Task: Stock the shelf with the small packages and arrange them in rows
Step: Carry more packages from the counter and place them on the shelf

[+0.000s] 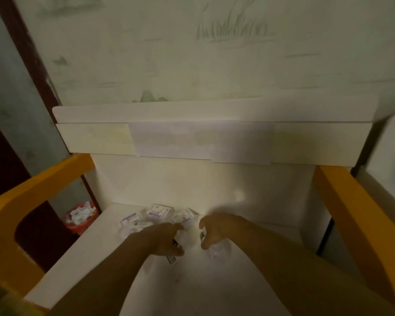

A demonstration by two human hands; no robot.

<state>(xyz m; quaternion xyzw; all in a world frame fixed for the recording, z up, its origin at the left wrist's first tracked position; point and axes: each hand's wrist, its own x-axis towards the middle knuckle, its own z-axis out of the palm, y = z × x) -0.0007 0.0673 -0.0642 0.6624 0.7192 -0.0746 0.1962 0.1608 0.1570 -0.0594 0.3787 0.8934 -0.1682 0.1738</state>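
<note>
Small packages (159,212) lie loose toward the shelf's (249,281) back edge, just beyond both hands, left hand (165,239) and right hand (214,231) each gripping one.

The white shelf (82,258) lies bare near and to the right. A loose clutter of small packages (157,216) crowds its far middle. An upper shelf (192,137) overhangs the back, and yellow side frames (356,224) wall both sides.
</note>
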